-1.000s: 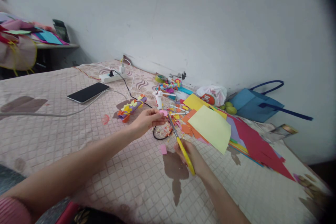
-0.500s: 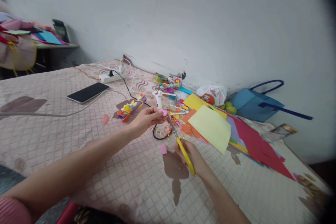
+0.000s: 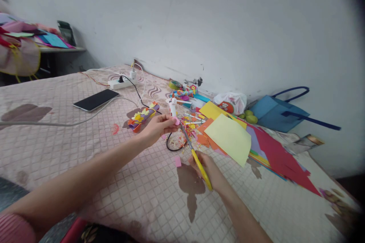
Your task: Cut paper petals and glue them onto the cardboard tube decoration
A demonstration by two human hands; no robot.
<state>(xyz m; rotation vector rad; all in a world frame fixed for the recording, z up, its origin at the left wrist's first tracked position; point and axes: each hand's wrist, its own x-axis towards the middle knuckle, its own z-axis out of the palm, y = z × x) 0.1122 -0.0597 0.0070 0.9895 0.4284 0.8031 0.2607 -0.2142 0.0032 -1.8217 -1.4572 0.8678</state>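
Note:
Between the thumb and fingers of my left hand (image 3: 159,128) is a small piece of pink paper (image 3: 177,121). My right hand (image 3: 207,169) is closed round the yellow handles of a pair of scissors (image 3: 199,162). The blade tips point up and left, right at the pink paper's edge. Behind my left hand a white glue gun (image 3: 172,108) stands with its nozzle to the right. A second pink paper piece (image 3: 178,161) lies on the tablecloth left of my right hand. Colourful paper scraps (image 3: 182,142) and a black cord are scattered beyond the scissors.
A purple roll with paper flowers (image 3: 143,117) and a phone (image 3: 96,100) lie to the left, near a power strip (image 3: 121,82) and its cables. On the right are coloured paper sheets (image 3: 229,138) and a blue bag (image 3: 276,113) against the wall.
The pink paper has turned slightly in my left fingers, its free edge now rounder and lying lower against the blades. My right hand and the scissors have barely moved.

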